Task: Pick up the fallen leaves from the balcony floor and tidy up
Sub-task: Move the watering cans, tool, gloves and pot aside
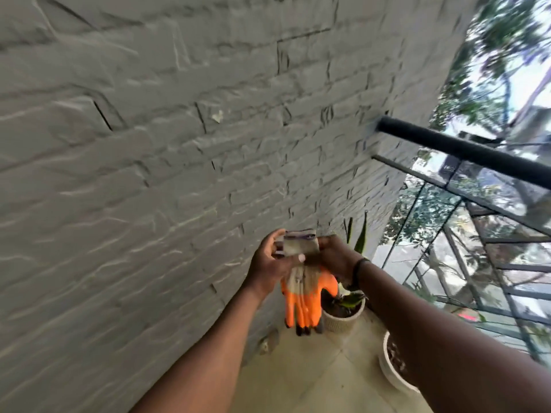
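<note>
Gloves [302, 296] in both hands [301, 257]

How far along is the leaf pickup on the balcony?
Barely started. Nothing looks gathered yet. In hand: the left hand and right hand hold the cuffs of orange gloves, not yet worn. Left: put them on, then clear debris by the wall near the pots.

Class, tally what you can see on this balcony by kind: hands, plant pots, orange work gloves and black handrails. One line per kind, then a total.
Hands: 2, left hand and right hand
Plant pots: 2, ribbed pot and white pot
Orange gloves: one bundle, number unclear, counted as 1
Black handrail: 1
Total: 6
</note>
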